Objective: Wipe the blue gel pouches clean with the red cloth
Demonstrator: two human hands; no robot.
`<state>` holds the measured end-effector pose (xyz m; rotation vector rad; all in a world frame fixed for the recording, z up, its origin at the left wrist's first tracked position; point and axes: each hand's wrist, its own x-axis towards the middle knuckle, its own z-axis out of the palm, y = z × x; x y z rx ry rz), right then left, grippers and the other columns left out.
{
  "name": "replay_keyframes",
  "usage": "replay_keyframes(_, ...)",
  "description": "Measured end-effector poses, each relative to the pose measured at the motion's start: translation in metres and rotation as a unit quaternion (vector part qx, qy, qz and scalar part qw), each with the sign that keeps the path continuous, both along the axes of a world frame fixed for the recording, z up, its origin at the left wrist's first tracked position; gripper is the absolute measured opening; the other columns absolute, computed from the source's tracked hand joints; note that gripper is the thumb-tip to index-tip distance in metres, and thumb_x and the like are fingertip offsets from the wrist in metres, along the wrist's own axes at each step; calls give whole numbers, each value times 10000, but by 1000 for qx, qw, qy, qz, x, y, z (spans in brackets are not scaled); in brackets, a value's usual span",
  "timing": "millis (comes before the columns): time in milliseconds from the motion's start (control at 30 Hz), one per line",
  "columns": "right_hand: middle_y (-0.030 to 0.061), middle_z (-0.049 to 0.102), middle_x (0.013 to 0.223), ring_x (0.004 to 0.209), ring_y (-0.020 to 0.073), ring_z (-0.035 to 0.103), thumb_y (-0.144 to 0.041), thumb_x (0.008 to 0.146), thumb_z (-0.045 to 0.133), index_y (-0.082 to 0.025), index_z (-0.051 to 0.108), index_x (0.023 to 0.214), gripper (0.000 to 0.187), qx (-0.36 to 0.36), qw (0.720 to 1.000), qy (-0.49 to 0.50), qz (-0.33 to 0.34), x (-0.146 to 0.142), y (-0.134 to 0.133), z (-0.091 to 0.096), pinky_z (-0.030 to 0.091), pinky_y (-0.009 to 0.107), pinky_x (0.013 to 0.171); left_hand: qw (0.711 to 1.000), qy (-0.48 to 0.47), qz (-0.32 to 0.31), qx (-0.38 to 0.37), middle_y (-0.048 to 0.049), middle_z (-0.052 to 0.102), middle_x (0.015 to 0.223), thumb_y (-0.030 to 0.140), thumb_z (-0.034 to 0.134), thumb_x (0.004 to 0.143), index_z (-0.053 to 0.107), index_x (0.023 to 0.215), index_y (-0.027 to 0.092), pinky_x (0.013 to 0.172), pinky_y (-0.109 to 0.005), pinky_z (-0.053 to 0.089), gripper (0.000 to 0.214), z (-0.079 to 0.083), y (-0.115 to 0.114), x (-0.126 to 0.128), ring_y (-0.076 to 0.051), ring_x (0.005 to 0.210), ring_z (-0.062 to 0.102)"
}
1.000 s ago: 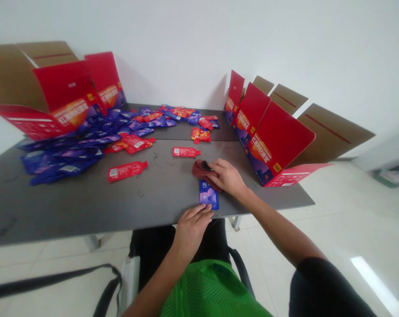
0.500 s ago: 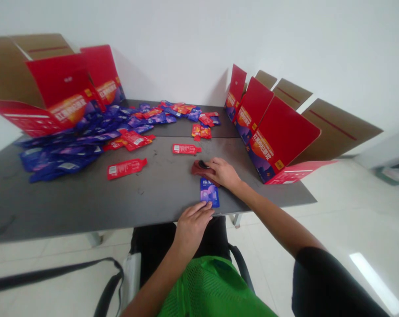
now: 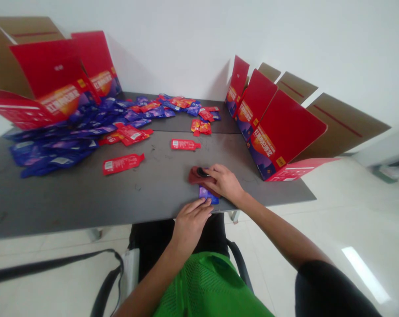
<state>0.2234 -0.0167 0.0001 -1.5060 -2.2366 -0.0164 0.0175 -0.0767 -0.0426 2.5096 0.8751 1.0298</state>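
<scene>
**Figure.** Right hand (image 3: 225,182), closed narrowly around a crumpled dark red pouch (image 3: 195,175), its fingers curled over the pouch and a round black cap (image 3: 203,172) showing just beside them. Compared with the view half a second earlier, hand and pouch lie nearer the person and now cover the upper part of a blue-purple sachet (image 3: 207,195), leaving only its lower end visible. Left hand (image 3: 190,226), flat and open, grips nothing; its fingertips (image 3: 199,207) touch the sachet's lower end, close to the near edge of the grey tabletop (image 3: 70,207). The sachet therefore lies between the two hands, under the pouch.

Farther out, two flat red sachets (image 3: 185,144) (image 3: 122,164) lie apart on the tabletop, well clear of both hands. Beyond them are a small cluster of red sachets (image 3: 201,127) and, to the left, a large heap of blue-purple sachets (image 3: 50,154) mixed with some red ones. Opened red printed cartons with brown flaps stand at the far left (image 3: 50,83) and far right (image 3: 281,130) of the table. A green mesh vest (image 3: 212,286) shows below the hands.
</scene>
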Motion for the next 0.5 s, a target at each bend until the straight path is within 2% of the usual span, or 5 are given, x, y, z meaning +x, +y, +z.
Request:
replay_keyframes(100, 87, 653, 999, 912, 231, 611, -472, 950, 660, -208, 694, 1266, 413, 4, 999, -37, -35, 13, 35, 7, 520, 348, 816, 1000, -6, 2, -2, -24, 726, 1278, 159, 624, 973, 722, 1158, 219, 990, -428, 573, 218, 0, 0, 0, -232, 1196, 671)
replay_keyframes(167, 99, 647, 1012, 921, 240, 609, -460, 967, 636, -208, 694, 1273, 400, 10, 997, -46, -58, 16, 41, 18, 520, 353, 813, 1000, -7, 3, 0, -22, 729, 1273, 155, 637, 963, 722, 1158, 217, 986, -427, 579, 221, 0, 0, 0, -228, 1188, 675)
replay_keyframes(267, 102, 639, 1055, 948, 236, 613, -418, 1003, 579, -225, 674, 1295, 363, 32, 998, 4, -61, 8, 17, 29, 523, 350, 826, 1000, -3, 2, 6, -23, 732, 1266, 150, 628, 968, 722, 1168, 224, 990, -424, 579, 233, -1, 0, 1, -225, 1186, 676)
replay_keyframes(400, 81, 657, 1082, 1006, 227, 621, -381, 994, 598, -265, 663, 1295, 330, 4, 999, 37, 33, -10, -33, 19, 534, 350, 862, 1000, -1, 14, 16, -25, 776, 1144, 172, 610, 983, 734, 1121, 225, 956, -434, 585, 193, -1, 0, 1, -242, 1118, 704)
replay_keyframes(500, 71, 667, 1053, 978, 217, 627, -380, 980, 624, -268, 676, 1276, 321, -3, 999, 39, 31, -10, -29, 3, 537, 345, 853, 1000, 1, 12, 17, -24, 773, 1156, 168, 604, 985, 730, 1123, 223, 953, -432, 583, 195, -1, 0, 1, -245, 1125, 701)
